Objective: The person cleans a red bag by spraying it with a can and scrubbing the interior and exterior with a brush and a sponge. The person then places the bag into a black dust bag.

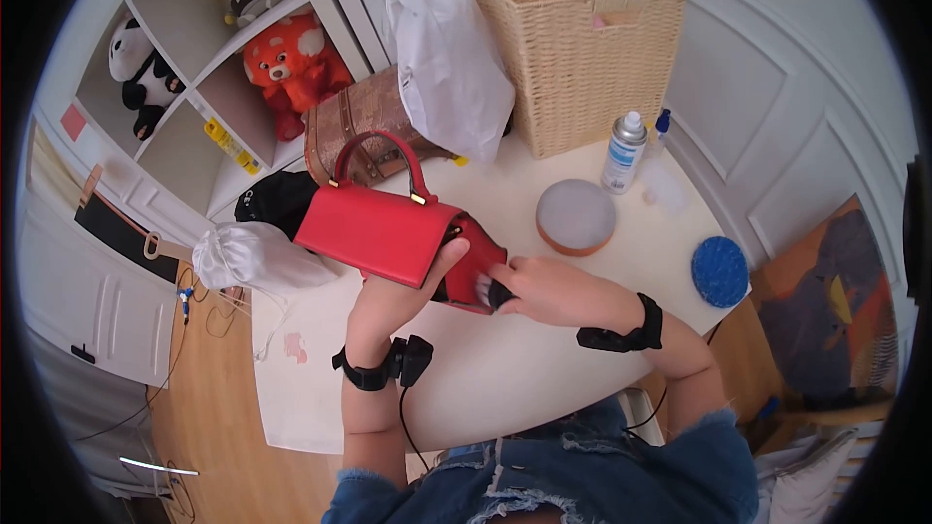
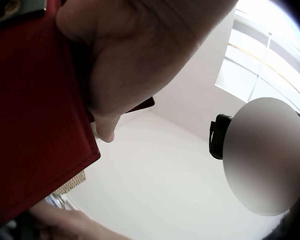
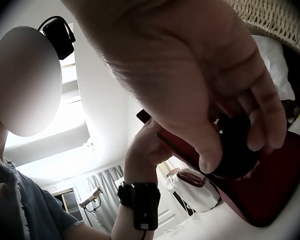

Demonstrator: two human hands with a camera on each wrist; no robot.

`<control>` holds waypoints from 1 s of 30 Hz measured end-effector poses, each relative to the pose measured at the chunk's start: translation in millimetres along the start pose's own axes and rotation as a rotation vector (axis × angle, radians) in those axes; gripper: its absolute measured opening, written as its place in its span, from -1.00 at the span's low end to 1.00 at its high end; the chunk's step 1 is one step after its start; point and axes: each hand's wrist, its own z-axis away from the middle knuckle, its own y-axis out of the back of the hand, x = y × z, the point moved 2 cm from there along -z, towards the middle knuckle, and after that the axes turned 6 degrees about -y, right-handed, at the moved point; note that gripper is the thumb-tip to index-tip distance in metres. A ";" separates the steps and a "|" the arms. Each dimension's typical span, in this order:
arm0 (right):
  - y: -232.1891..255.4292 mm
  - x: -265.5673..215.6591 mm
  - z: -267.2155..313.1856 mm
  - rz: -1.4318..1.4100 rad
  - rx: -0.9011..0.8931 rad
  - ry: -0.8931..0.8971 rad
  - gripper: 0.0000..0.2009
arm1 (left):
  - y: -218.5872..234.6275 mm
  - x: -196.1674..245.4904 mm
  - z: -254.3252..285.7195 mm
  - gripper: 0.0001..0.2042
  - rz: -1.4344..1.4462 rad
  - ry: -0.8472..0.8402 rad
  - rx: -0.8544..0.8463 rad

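A red handbag (image 1: 374, 223) with a top handle (image 1: 393, 141) is tilted over the white table. My left hand (image 1: 396, 306) grips it from the near side, the thumb along its edge and the other fingers mostly hidden behind it. My right hand (image 1: 549, 289) pinches a small black brush (image 1: 500, 293) with pale bristles against the bag's red side panel. In the right wrist view, thumb and fingers curl round the brush's black rounded body (image 3: 237, 145). The left wrist view shows the bag's stitched edge (image 2: 85, 155) close to that palm.
A round grey-topped sponge or pad (image 1: 576, 215), a spray can (image 1: 624, 153) and a blue disc (image 1: 719, 272) stand to the right. Left lie a white drawstring bag (image 1: 257, 257) and a black cloth item (image 1: 277, 202). Behind are a brown case (image 1: 359, 121) and a woven basket (image 1: 592, 68).
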 end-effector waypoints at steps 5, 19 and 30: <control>25.2 15.5 39.8 0.069 -0.099 -0.149 -0.62 | 1.0 3.6 -0.1 -0.64 0.043 0.082 -0.026; 45.5 107.4 111.5 0.249 0.353 -0.725 -0.55 | 2.8 8.2 0.3 -0.67 0.067 -0.107 0.010; 40.7 74.1 71.7 0.378 0.534 -0.333 -0.50 | 3.5 9.3 0.4 -0.69 0.059 -0.109 -0.012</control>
